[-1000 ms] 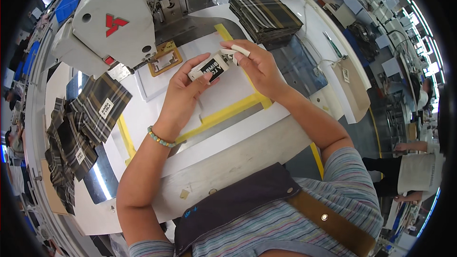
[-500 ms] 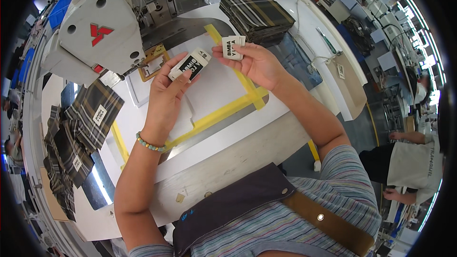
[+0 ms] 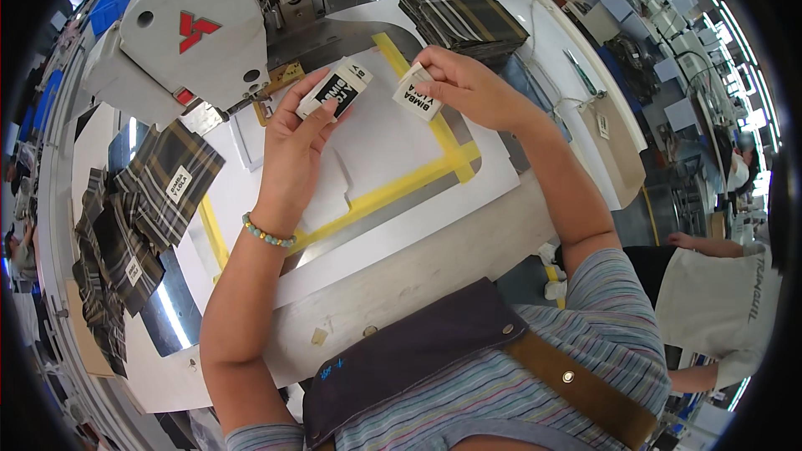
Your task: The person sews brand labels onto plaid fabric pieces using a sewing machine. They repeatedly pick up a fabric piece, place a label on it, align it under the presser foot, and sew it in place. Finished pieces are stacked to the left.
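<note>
A small stack of black and white fabric labels (image 3: 341,90) is pinched in my left hand (image 3: 299,129), the thumb lying across its face. To its right, my right hand (image 3: 472,88) grips some cream labels (image 3: 416,93) by their upper edge, between thumb and fingers. The two lots of labels are apart, both above a white sheet (image 3: 384,146) bordered with yellow tape (image 3: 401,188). How many labels each hand holds cannot be made out.
A white sewing machine head (image 3: 184,33) stands at the upper left. Plaid fabric pieces with labels (image 3: 171,175) lie at the left. Behind my right hand is a plaid fabric stack (image 3: 459,17). Thread snips (image 3: 582,73) rest at the right; another person (image 3: 710,301) stands beyond.
My right hand has turned its cream labels, tilting them downward, and moved slightly right and up. The left hand keeps its stack nearly in place. The view has shifted a little.
</note>
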Available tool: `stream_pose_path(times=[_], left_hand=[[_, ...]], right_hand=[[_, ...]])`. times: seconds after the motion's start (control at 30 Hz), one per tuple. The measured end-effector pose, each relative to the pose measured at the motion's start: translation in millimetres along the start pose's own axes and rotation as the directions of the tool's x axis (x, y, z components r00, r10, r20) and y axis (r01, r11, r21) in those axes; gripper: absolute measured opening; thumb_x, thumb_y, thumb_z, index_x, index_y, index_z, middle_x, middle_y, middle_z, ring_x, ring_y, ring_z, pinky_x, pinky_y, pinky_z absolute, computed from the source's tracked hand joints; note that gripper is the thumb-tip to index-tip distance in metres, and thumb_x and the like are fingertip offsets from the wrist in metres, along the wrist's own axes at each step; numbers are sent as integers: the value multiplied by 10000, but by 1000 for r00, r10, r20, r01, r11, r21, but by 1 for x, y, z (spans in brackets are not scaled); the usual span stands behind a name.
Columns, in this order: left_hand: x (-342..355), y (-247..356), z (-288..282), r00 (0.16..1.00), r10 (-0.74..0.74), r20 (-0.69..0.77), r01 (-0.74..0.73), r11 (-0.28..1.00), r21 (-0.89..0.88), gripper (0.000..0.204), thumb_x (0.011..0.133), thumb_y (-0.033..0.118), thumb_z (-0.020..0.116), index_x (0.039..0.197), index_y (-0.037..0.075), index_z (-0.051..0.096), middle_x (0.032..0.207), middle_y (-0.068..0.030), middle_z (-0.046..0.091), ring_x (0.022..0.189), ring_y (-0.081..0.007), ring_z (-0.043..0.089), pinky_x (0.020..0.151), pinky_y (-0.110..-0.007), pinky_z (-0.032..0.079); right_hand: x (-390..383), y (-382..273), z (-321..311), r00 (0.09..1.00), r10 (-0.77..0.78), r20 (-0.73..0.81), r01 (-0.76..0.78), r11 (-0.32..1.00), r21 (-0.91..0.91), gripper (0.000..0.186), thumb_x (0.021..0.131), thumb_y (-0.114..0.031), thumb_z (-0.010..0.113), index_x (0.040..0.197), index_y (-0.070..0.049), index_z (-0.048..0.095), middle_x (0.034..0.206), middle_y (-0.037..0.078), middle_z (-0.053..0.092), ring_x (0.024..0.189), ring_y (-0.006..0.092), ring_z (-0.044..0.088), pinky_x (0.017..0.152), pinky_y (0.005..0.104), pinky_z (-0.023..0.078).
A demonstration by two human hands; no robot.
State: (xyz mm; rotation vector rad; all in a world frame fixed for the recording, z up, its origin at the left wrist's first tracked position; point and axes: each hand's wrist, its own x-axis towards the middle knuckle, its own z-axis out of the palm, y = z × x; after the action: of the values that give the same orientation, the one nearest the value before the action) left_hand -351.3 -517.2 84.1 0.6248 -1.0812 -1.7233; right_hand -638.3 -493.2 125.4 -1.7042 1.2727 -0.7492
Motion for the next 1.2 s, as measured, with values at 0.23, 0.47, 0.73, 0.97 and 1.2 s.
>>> stream_pose_path(times=[0.23, 0.47, 0.73, 0.97, 1.2], left_hand=[[2, 0, -2, 999, 37, 18, -37, 999, -33, 473, 1054, 61, 679, 1508, 3, 560, 1405, -125, 686, 1279, -187, 665, 1188, -395, 516], [4, -1, -4, 1000, 30, 5, -30, 999, -37, 460, 1062, 67, 666, 1506, 6, 562, 1402, -123, 688, 1285, -196, 669, 1198, -396, 506], [3, 0, -2, 1000, 28, 10, -27, 998, -64, 446, 1057, 41, 665, 1488, -6, 561, 1372, -119, 689, 1232, -180, 681, 1175, -395, 534], [3, -6, -1, 999, -3, 36, 5, 998, -61, 458, 1025, -9, 688, 1469, 1, 577, 1331, -108, 707, 1219, -169, 687, 1132, -343, 564], [7, -7, 2, 999, -12, 49, 14, 999, -42, 477, 1020, 8, 714, 1477, 16, 577, 1324, -103, 705, 1176, -148, 696, 1086, -305, 572]], right_hand=[[15, -18, 10, 997, 46, 61, -31, 973, -229, 257, 1034, -66, 656, 1287, -37, 623, 1080, 28, 712, 915, 68, 640, 826, 232, 499], [2, -5, 54, 991, 122, -57, -102, 957, 273, 431, 989, -24, 680, 1418, -50, 642, 1098, 17, 697, 845, 100, 689, 737, 244, 552], [-10, 12, 69, 926, -252, -281, 55, 827, -559, 215, 977, -135, 761, 1183, -86, 796, 1078, 77, 731, 868, 179, 698, 723, 303, 556], [-14, -1, 52, 766, -470, -439, 224, 835, -503, 267, 917, -207, 826, 1157, -91, 800, 1148, 91, 729, 1041, 284, 699, 880, 395, 573], [7, -32, 57, 685, -704, -186, 475, 626, -618, 456, 895, -163, 856, 1326, -88, 725, 1284, 111, 661, 1050, 302, 695, 887, 383, 580]])
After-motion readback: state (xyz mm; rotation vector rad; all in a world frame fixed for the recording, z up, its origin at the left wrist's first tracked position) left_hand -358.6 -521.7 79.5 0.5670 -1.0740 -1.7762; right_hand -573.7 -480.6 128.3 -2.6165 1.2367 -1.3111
